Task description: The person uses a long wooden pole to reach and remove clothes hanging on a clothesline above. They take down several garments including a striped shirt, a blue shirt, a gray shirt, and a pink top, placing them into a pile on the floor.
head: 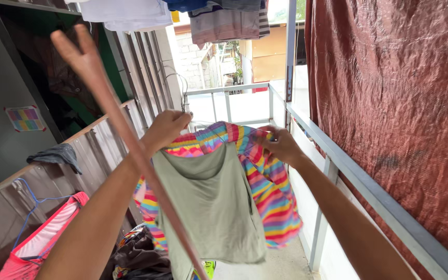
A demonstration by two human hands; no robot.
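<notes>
From the head camera I saw both arms raised in front of me on a narrow balcony. My left hand (166, 128) was closed around the top of a wire hanger (182, 93), its hook rising just above the knuckles. My right hand (281, 145) was pinched shut on the shoulder of a rainbow-striped shirt (273, 202), which hung from the hanger with a plain grey-green top (211, 207) draped in front of it — both garments sat between my two hands, out over the walkway.

A long forked pole (115, 114) leaned across my left forearm, its fork up near the dark doorway. I judged that to be the main risk — it was not gripped by either hand as far as I could tell, so any lift of the left arm could have tipped it sideways against the corrugated wall (94, 150).

The grey-green top seemed only loosely laid over the striped shirt; a tug from the right hand could have slid it off onto the pile of clothes (141, 254) below. The metal railing (338, 161) ran close beside my right arm, and the striped hem could have snagged there.
</notes>
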